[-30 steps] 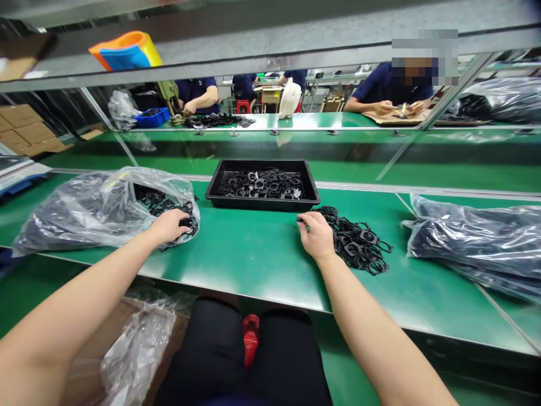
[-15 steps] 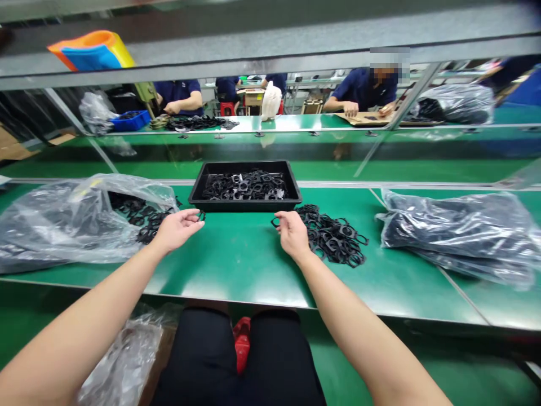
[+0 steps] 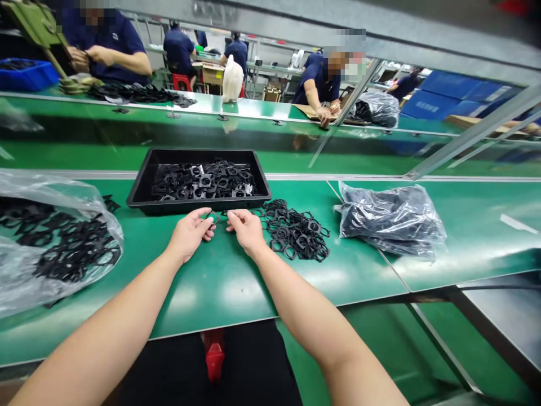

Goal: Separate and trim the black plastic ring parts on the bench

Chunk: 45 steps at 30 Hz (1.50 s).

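Just in front of the black tray (image 3: 198, 204), my two hands are close together above the green table. My left hand (image 3: 191, 234) pinches a small black ring-shaped part (image 3: 214, 216) between thumb and fingers. My right hand (image 3: 247, 230) is closed in a pinch on another thin black part (image 3: 225, 213), mostly hidden by the fingers. Inside the tray lies a heap of black frame-like parts (image 3: 220, 177), a few with silvery pieces. Right of my right hand spreads a loose pile of black ring parts (image 3: 298, 231).
An open clear plastic bag (image 3: 25, 287) spills black parts (image 3: 80, 248) at the left. A filled plastic bag (image 3: 389, 220) lies on the right. Behind a low partition, co-workers (image 3: 114, 48) handle parts near a blue bin (image 3: 31, 76). A metal shelf beam (image 3: 262, 42) crosses overhead.
My hands have come together from well apart, each with its black part. The camera view has turned to the right, so the tray and bags appear farther left.
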Tool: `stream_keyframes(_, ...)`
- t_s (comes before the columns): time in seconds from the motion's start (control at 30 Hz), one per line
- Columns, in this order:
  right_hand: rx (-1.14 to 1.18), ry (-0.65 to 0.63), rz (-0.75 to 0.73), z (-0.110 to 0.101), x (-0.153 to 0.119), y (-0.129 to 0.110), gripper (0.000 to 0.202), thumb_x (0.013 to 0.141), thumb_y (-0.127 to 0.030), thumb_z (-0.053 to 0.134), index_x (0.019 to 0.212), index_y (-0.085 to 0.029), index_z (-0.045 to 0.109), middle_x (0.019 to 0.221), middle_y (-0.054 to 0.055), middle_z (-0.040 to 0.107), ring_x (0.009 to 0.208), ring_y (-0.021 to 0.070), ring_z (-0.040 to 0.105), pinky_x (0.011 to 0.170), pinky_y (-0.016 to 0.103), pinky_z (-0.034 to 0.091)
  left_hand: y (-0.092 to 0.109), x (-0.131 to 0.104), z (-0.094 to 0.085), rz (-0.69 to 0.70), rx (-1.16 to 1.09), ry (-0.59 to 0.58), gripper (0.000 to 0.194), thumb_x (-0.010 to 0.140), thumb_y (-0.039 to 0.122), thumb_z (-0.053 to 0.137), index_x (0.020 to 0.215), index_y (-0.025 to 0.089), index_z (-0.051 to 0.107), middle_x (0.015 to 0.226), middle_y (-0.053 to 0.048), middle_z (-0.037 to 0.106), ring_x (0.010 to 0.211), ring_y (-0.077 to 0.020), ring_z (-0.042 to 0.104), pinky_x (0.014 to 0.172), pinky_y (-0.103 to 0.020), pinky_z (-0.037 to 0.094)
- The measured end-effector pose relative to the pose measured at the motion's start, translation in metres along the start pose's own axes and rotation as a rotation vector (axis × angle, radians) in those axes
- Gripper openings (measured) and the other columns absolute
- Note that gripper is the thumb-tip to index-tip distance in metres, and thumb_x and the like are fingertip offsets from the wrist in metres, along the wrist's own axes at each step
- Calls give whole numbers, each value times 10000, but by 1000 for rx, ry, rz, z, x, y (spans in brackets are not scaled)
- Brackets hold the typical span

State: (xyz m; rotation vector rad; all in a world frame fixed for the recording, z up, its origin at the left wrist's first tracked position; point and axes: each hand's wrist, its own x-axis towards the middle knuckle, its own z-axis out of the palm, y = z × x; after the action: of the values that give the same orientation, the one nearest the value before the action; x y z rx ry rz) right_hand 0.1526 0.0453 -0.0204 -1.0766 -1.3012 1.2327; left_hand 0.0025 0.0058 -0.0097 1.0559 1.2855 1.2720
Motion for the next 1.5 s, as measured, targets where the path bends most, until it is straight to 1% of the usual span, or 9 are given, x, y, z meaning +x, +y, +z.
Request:
stream_keyframes(0.2, 0, -54, 79, -3, 4, 2, 284, 720, -429, 656, 833, -170, 683, 697, 1, 626, 525, 81, 557, 485, 208, 480, -5, 0, -7, 101, 268, -10, 458, 735, 424, 650, 1112, 165, 625, 620, 16, 601, 550, -127, 581, 567, -267, 493)
stream_keyframes(0.43, 204, -142, 225, -3, 4, -2, 394, 565, -354, 786, 867, -149, 638, 543, -45, 597, 460, 92, 565, 458, 215, 475, -8, 0, -2, 249, 478, -11, 487, 683, 444, 700, 1104, 205, 653, 830, -19, 625, 625, -121, 580, 670, -276, 501)
stream_keyframes(0.63, 249, -123, 275, -5, 4, -6, 353, 578, -343, 780, 855, -149, 678, 669, -6, 669, 536, 83, 601, 547, 229, 517, -9, 1, -6, 320, 700, 47, 504, 781, 483, 576, 1214, 226, 594, 784, -2, 571, 610, -121, 546, 649, -261, 487)
stream_keyframes(0.8, 264, -184, 293, -9, 4, -7, 358, 541, -312, 809, 817, -143, 658, 582, -15, 650, 502, 89, 597, 497, 212, 503, -13, 2, -10, 403, 759, 20, 482, 805, 472, 541, 1210, 216, 592, 964, -45, 583, 667, -134, 563, 675, -280, 491)
stream_keyframes(0.97, 289, -207, 315, -11, 5, -7, 366, 520, -331, 817, 793, -137, 669, 597, -10, 661, 523, 87, 611, 530, 213, 519, -9, 0, -10, 386, 794, 11, 536, 775, 484, 589, 1248, 234, 553, 852, -14, 617, 581, -118, 542, 632, -268, 479)
stream_keyframes(1.07, 293, -222, 318, -12, 6, -7, 381, 524, -339, 813, 819, -138, 680, 617, -8, 671, 530, 85, 613, 557, 225, 524, -8, -1, -10, 406, 789, 20, 443, 789, 474, 577, 1145, 216, 623, 808, -18, 621, 580, -122, 541, 619, -265, 474)
stream_keyframes(1.17, 283, -235, 309, -12, 5, -8, 359, 544, -320, 805, 823, -136, 675, 615, -2, 668, 534, 89, 610, 554, 231, 516, -9, -1, -10, 446, 791, 6, 392, 813, 448, 552, 1118, 218, 639, 934, -42, 634, 647, -135, 570, 650, -268, 484)
stream_keyframes(1.3, 246, -227, 291, -13, 5, -9, 346, 565, -287, 791, 843, -141, 645, 580, -16, 646, 524, 91, 598, 522, 216, 489, -7, -1, -10, 544, 823, 12, 360, 834, 405, 539, 1133, 226, 630, 1078, -59, 618, 900, -189, 600, 812, -297, 477)
stream_keyframes(1.5, 244, -249, 241, -13, 4, -9, 372, 572, -277, 794, 878, -142, 629, 621, -24, 654, 536, 68, 567, 532, 196, 454, 0, -4, -10, 734, 941, 8, 313, 848, 344, 547, 1117, 213, 638, 1049, -76, 632, 991, -221, 556, 897, -375, 434)
